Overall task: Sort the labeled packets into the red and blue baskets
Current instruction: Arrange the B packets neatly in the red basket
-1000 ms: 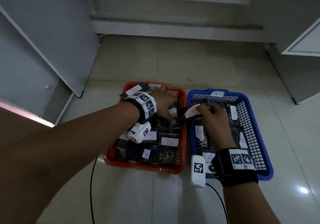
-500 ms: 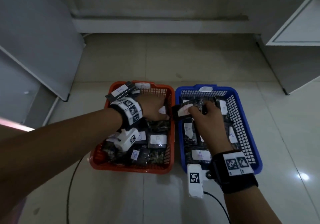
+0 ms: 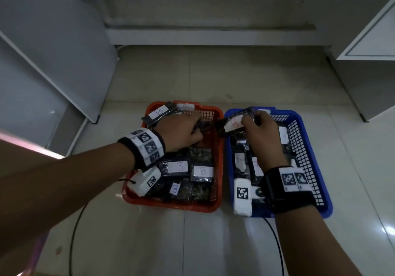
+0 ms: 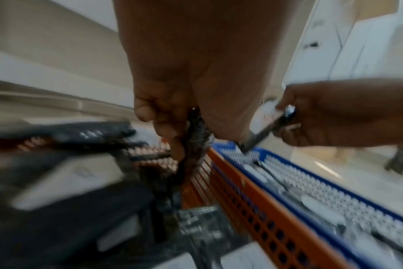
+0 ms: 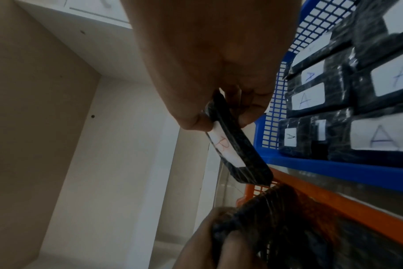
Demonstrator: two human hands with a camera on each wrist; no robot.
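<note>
A red basket (image 3: 217,205) on the floor holds dark packets with white B labels (image 3: 202,171). Beside it on the right, a blue basket (image 3: 303,126) holds packets labelled A (image 5: 307,99). My right hand (image 3: 259,132) pinches a dark packet with a red B label (image 3: 232,124) (image 5: 235,154) over the wall between the two baskets. My left hand (image 3: 181,130) reaches into the far end of the red basket and grips a dark packet (image 4: 193,145) whose label is hidden. Another B packet (image 3: 157,114) rests on the red basket's far left rim.
The baskets stand side by side on a pale tiled floor (image 3: 192,243). A grey cabinet (image 3: 53,51) stands at left, a white cabinet (image 3: 367,40) at right, and a low step (image 3: 203,34) runs along the back wall. Cables (image 3: 73,233) trail from both wrists.
My right hand has lifted the B packet a little and carried it left to the wall between the baskets. My left hand stays at the red basket's far end and now grips a packet.
</note>
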